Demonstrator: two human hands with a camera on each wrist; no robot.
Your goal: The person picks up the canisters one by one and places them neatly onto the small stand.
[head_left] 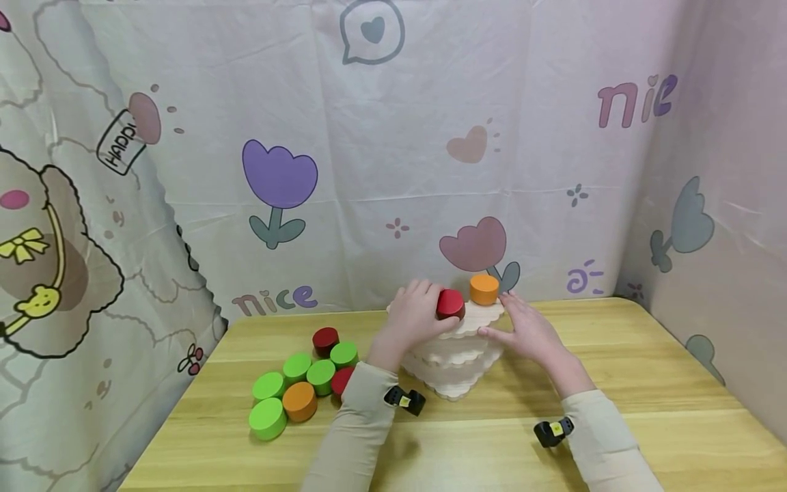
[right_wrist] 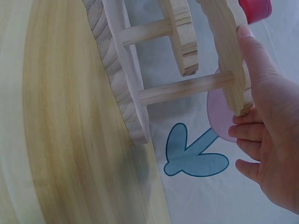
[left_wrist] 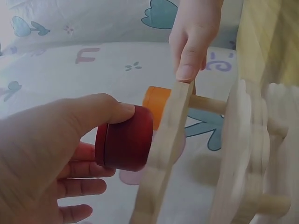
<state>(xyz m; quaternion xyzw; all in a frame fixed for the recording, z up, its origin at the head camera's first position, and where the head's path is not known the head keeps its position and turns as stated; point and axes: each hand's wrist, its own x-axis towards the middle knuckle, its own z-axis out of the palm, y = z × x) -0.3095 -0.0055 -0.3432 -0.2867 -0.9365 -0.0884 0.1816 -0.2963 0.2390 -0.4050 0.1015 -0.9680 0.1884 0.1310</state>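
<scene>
In the head view my left hand (head_left: pixel 413 316) grips a round red wooden block (head_left: pixel 451 304) over the top tier of a pale wooden stand (head_left: pixel 453 379). The stand has scalloped boards joined by round pegs. In the left wrist view my thumb lies on the red block's side, and the block (left_wrist: pixel 128 142) is right at the board's face. An orange block (head_left: pixel 484 290) sits on the top tier, further back. My right hand (head_left: pixel 530 333) holds the edge of the top board (right_wrist: pixel 226 51), thumb on the rim and fingertips beneath it in the right wrist view.
Left of the stand, several green blocks (head_left: pixel 268 419) lie grouped on the wooden table (head_left: pixel 492 444) with an orange block (head_left: pixel 300 402) and red blocks (head_left: pixel 325 342). My left forearm partly covers one red block. A printed curtain (head_left: pixel 393 171) hangs behind the table.
</scene>
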